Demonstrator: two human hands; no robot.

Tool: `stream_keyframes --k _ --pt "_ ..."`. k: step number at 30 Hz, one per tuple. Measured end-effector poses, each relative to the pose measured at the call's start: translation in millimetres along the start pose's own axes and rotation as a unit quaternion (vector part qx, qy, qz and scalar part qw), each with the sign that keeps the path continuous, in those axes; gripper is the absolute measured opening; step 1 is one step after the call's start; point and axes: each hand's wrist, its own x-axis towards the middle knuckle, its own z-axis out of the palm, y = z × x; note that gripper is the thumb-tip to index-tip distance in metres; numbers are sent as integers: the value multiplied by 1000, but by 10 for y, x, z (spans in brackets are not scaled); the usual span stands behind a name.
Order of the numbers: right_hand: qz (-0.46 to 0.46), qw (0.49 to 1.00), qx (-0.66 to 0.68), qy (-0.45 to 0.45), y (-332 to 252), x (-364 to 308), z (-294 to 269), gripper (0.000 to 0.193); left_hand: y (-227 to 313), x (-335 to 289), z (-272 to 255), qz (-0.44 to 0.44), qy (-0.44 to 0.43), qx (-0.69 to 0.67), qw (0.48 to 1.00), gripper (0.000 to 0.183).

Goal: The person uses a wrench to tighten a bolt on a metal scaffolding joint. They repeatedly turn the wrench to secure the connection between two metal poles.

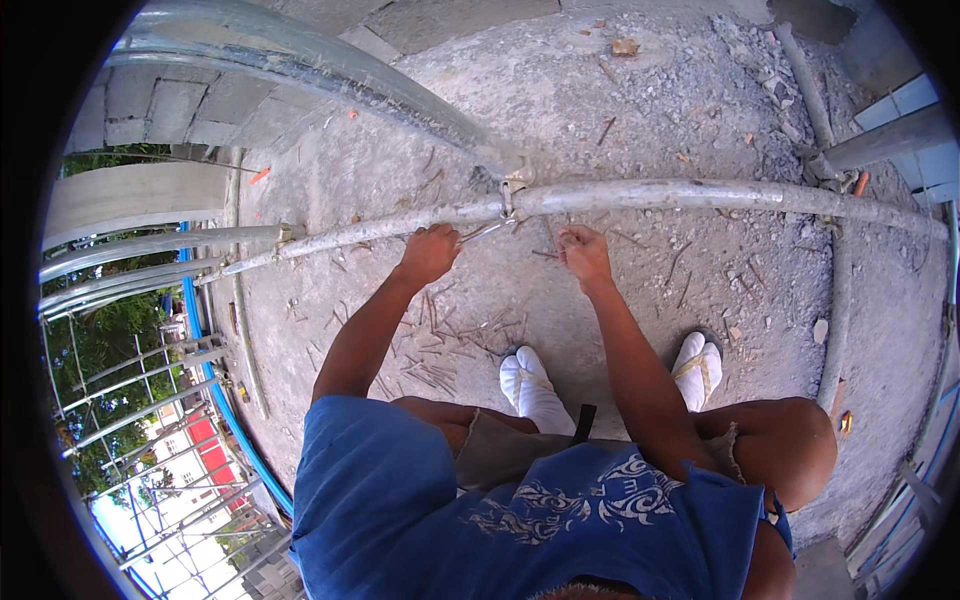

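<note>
Several pipes (680, 194), dusty floor (510, 290), scaffolding (145, 415) beyond

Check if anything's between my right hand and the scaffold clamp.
Nothing visible stands between your right hand and the scaffold clamp; the wrench in your left hand points toward the clamp from the left.

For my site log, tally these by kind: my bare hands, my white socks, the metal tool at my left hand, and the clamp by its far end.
Left hand and right hand: 2
Left sock and right sock: 2
Metal tool: 1
Clamp: 1
Total: 6
</note>
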Motion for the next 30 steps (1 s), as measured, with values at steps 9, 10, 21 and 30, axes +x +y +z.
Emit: stream_keyframes --k 9,10,21,30 --pt "-32 999 -16 36 27 -24 -426 18 -184 -187 86 67 107 15 992 20" --pt "-21 999 -8 40 17 -27 -428 18 -303 -101 -31 73 143 40 986 22" --pt "-17 999 -29 -3 13 -96 -335 16 -129 85 -223 24 83 -53 995 28" --pt "-31 998 -47 13 139 -43 -378 18 412 -629 212 98 111 -202 968 18"
